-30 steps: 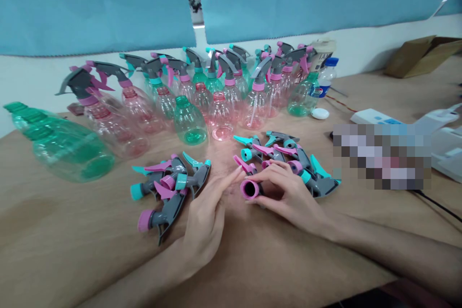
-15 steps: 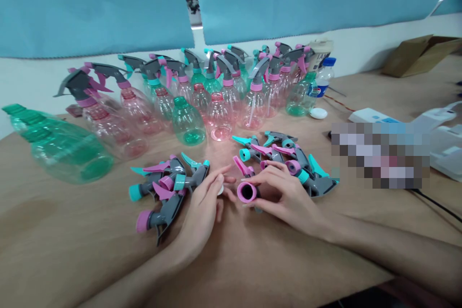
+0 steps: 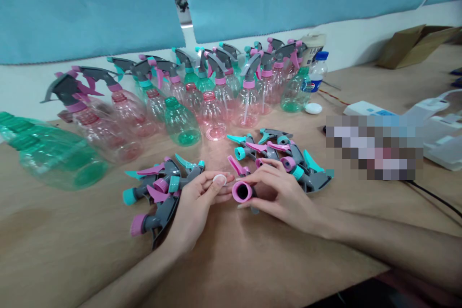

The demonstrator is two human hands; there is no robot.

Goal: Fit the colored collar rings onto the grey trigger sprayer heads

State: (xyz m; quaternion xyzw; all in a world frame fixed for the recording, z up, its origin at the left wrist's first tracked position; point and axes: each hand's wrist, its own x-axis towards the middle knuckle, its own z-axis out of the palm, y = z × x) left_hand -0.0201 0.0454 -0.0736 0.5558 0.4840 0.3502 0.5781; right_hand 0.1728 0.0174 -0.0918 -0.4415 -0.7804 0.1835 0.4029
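Pairing white disc point(image 3: 220, 179) with sprayer head point(image 3: 242, 193), by look of it. Left hand point(image 3: 198, 202) closed, pinching disc between thumb and fingers; right hand point(image 3: 285, 192) curled closed around sprayer head. Next move likely calls for disc squared to collar mouth, head held steady. Sprayer head sits between hands, towards near edge of worktop point(image 3: 238, 260): pink collar point(image 3: 235, 193), dark round mouth turned towards near edge, body mostly behind fingers. Loose grey-bodied heads point(image 3: 161, 217) either side; bottles point(image 3: 212, 122) beyond, towards far edge, several topless.

A flat brown table point(image 3: 234, 264) bears a rounded green plastic bottle point(image 3: 183, 122) and, in front of it, grey-bodied plastic spray heads point(image 3: 160, 216)
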